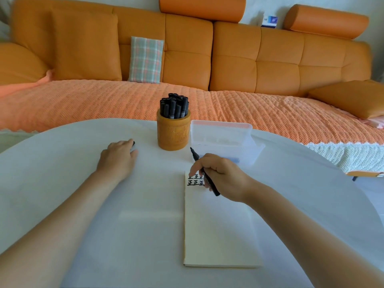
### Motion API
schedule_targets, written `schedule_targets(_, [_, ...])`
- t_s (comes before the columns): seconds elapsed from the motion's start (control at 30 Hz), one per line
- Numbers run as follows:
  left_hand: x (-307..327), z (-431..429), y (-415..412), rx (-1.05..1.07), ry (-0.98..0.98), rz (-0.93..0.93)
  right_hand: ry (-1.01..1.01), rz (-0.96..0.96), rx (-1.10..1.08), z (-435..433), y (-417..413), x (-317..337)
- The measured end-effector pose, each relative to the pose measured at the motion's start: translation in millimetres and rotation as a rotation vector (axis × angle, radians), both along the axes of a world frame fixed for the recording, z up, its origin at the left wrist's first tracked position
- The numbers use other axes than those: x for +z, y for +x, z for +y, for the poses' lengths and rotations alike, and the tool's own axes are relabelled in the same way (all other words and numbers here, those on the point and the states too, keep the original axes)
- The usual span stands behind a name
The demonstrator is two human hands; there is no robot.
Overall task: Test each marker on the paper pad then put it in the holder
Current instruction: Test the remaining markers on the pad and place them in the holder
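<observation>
Right grip (220, 173) pinches the marker (195, 155) (tip raised) over the paper pad (218, 235) — left grip (118, 156) curls round a black cap (133, 143).

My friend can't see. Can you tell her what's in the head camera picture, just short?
A person's right hand holds an uncapped black marker over the top of a paper pad, beside black test marks. The left hand rests on the white table, a small black piece at its fingertips. Behind stands an orange holder full of black markers.
</observation>
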State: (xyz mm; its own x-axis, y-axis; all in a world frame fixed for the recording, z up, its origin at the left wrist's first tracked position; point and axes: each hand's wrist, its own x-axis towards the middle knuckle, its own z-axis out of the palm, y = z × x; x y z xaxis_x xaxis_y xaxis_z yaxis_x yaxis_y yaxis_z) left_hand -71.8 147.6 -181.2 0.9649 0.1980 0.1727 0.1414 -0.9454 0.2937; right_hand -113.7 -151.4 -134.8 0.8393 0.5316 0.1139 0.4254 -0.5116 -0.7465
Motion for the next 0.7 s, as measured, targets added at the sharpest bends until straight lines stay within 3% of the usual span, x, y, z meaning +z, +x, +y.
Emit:
schedule_targets(0.2, [3.8,-3.9,-6.7,-0.028,-0.128,-0.23,-0.136,-0.191,0.002,10.9,1.3,4.8])
schedule_targets(0.3, [4.8,-12.9,-10.5,-0.112,-0.284,-0.183,-0.218,-0.214,-0.09,12.7,3.3,1.1])
schedule_targets(0.43, [9.0,-27.1,-16.2,-0.287,-0.34,-0.117,-0.269,-0.274,-0.217,10.6,9.5,-3.5])
schedule_targets(0.7, [30.8,-60.7,-36.5,-0.501,-0.426,-0.108,-0.283,-0.379,-0.257,7.9,5.6,-1.8])
